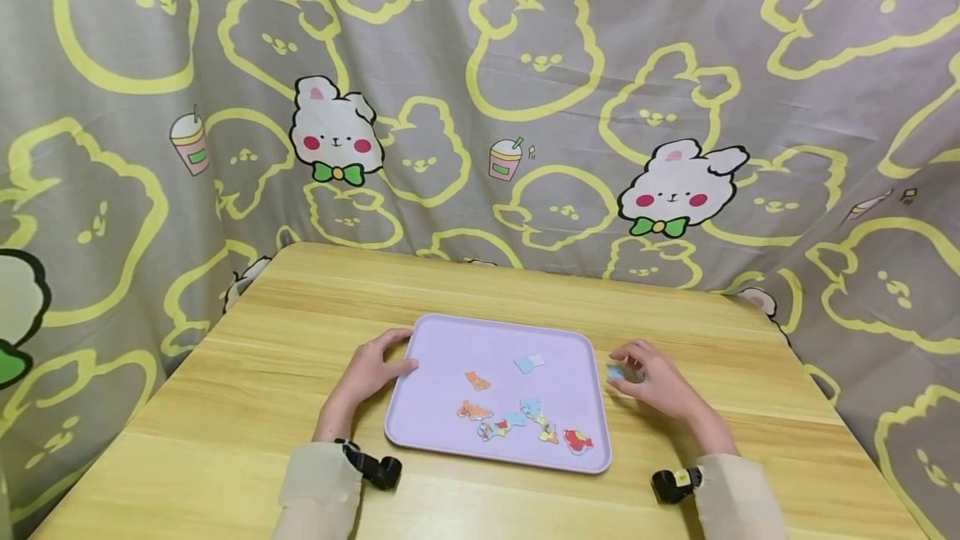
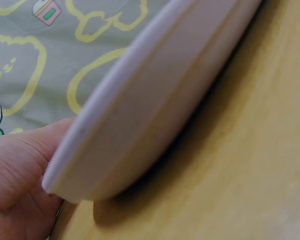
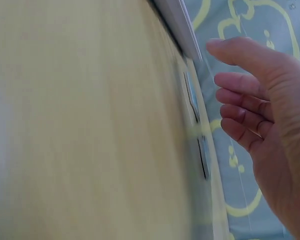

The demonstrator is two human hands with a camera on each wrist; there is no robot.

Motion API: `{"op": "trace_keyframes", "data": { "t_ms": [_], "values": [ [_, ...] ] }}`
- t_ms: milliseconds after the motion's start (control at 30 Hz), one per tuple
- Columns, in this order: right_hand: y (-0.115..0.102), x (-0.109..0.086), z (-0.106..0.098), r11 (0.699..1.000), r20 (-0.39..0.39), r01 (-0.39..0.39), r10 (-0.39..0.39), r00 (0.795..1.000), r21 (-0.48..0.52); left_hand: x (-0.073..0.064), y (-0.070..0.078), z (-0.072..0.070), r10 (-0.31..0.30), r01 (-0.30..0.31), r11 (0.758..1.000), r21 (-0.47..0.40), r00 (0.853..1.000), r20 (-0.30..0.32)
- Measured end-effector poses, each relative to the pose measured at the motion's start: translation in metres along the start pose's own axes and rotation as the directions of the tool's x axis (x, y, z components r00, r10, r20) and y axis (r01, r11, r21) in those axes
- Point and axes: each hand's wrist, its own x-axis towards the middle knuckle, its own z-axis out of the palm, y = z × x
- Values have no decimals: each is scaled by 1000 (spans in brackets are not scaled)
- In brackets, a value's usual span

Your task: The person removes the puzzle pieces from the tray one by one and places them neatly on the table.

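My left hand (image 1: 372, 367) grips the left edge of a lilac tray (image 1: 450, 348), its thumb over the rim; the left wrist view shows the hand (image 2: 20, 175) against the tray's side wall (image 2: 140, 115). My right hand (image 1: 654, 380) is just off the tray's right edge, fingers loosely bent. Below it a flat light-blue piece (image 1: 615, 372) lies on the table. In the right wrist view nothing shows between the thumb and fingers of the right hand (image 3: 270, 100), and two thin flat pieces, one nearer the tray (image 3: 191, 97) and one farther (image 3: 203, 159), lie beside it.
Several flat printed puzzle-like pieces lie on the tray: two orange ones, an upper (image 1: 477, 380) and a lower (image 1: 472, 411), a red one (image 1: 577, 440), a blue-and-white one (image 1: 528, 363) and blue-yellow ones (image 1: 538, 419). A wooden table (image 1: 525, 498) carries everything, with a patterned curtain (image 1: 450, 215) behind.
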Motion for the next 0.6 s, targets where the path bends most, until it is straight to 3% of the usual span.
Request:
{"op": "trace_keyframes", "data": {
  "t_ms": [600],
  "values": [
    [-30, 23, 21, 996, 0, 86, -86, 996, 16, -1, -1, 0, 15, -15, 1000, -13, 1000, -2]
  ]
}}
